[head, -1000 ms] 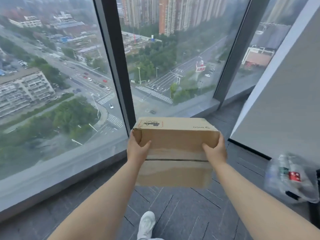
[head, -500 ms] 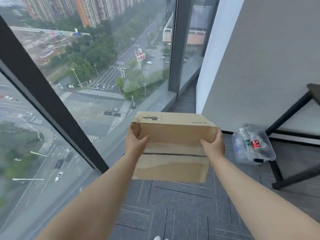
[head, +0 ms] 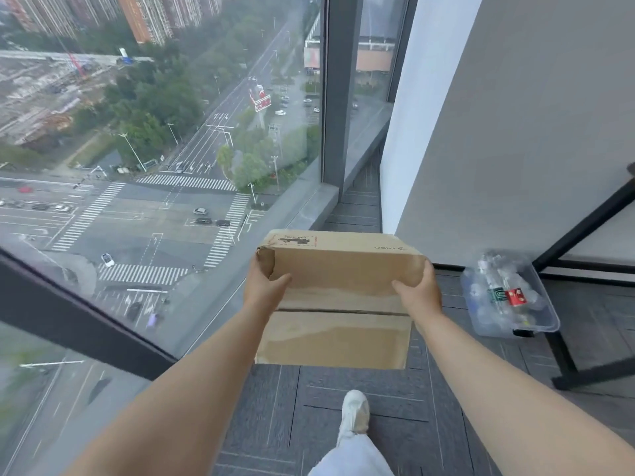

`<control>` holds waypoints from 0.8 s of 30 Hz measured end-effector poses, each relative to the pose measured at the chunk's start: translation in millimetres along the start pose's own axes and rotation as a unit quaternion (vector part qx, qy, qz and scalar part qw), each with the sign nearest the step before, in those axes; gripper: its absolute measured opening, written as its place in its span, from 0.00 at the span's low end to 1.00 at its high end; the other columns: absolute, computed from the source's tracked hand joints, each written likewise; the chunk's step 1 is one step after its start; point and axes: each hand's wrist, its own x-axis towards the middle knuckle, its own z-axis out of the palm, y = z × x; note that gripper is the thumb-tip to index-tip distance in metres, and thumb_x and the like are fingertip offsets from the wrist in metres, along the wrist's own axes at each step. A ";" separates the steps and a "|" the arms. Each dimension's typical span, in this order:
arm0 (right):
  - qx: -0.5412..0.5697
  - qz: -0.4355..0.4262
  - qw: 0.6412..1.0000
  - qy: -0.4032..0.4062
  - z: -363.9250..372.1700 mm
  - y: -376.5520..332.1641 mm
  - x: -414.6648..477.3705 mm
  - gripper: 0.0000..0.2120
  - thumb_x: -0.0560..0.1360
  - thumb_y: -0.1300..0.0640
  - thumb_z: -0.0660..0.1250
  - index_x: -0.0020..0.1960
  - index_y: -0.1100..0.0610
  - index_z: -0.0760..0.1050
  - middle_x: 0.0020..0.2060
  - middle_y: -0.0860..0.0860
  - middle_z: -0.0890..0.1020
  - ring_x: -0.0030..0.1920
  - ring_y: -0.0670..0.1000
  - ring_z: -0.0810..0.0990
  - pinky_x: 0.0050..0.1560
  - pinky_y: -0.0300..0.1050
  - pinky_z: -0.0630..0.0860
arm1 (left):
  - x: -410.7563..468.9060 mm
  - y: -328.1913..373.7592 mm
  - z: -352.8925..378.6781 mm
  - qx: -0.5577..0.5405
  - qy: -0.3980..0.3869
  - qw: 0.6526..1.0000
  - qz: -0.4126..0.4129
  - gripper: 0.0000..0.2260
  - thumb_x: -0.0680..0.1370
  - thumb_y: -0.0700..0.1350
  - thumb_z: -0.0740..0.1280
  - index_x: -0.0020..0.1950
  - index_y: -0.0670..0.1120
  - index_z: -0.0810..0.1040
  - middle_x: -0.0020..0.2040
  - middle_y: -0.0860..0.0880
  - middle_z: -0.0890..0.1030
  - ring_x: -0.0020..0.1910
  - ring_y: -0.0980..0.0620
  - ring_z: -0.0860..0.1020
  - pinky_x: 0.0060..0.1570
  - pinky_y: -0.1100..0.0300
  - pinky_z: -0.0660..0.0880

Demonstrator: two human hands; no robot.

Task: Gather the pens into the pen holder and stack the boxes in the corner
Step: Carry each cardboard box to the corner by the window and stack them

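You have swung right over the past second, and the corner (head: 360, 214) between window (head: 171, 166) and wall (head: 515, 132) now lies straight ahead, so the stacking drop looks close. The box (head: 338, 297) hangs above the floor (head: 343, 383), pinched at its ends by your left hand (head: 263, 286) and right hand (head: 421, 293), fingers (head: 402, 287) curled round its edges.
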 end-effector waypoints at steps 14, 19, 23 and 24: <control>-0.022 0.042 0.998 -0.046 3.5 -52.0 227.5 0.37 0.72 0.59 0.68 0.74 0.48 0.50 0.63 0.53 0.74 0.59 0.55 0.73 0.56 0.46 0.70 | 198.6 71.2 129.7 0.013 -0.028 0.997 -0.064 0.37 0.70 0.42 0.68 0.75 0.50 0.55 0.72 0.50 0.68 0.67 0.48 0.71 0.64 0.52 0.69; -0.029 0.043 0.997 -0.052 13.5 -71.6 294.0 0.36 0.73 0.59 0.67 0.73 0.48 0.50 0.64 0.54 0.73 0.59 0.55 0.72 0.55 0.45 0.68 | 262.3 91.9 162.1 0.012 -0.018 0.995 -0.096 0.24 0.73 0.39 0.66 0.67 0.45 0.64 0.56 0.49 0.74 0.50 0.49 0.72 0.50 0.58 0.68; -0.043 0.055 0.995 -0.065 33.9 -85.4 355.9 0.38 0.74 0.58 0.67 0.75 0.49 0.47 0.66 0.54 0.70 0.65 0.56 0.70 0.57 0.45 0.67 | 328.0 97.7 182.5 0.014 -0.027 0.995 -0.092 0.22 0.72 0.39 0.66 0.65 0.45 0.66 0.57 0.48 0.74 0.50 0.49 0.72 0.50 0.57 0.67; -0.045 0.060 0.995 -0.065 41.2 -86.8 373.1 0.38 0.74 0.58 0.67 0.75 0.48 0.47 0.67 0.54 0.70 0.65 0.56 0.70 0.58 0.46 0.68 | 346.8 97.7 188.5 0.017 -0.031 0.996 -0.088 0.23 0.71 0.40 0.67 0.65 0.45 0.65 0.59 0.48 0.74 0.51 0.49 0.73 0.51 0.57 0.68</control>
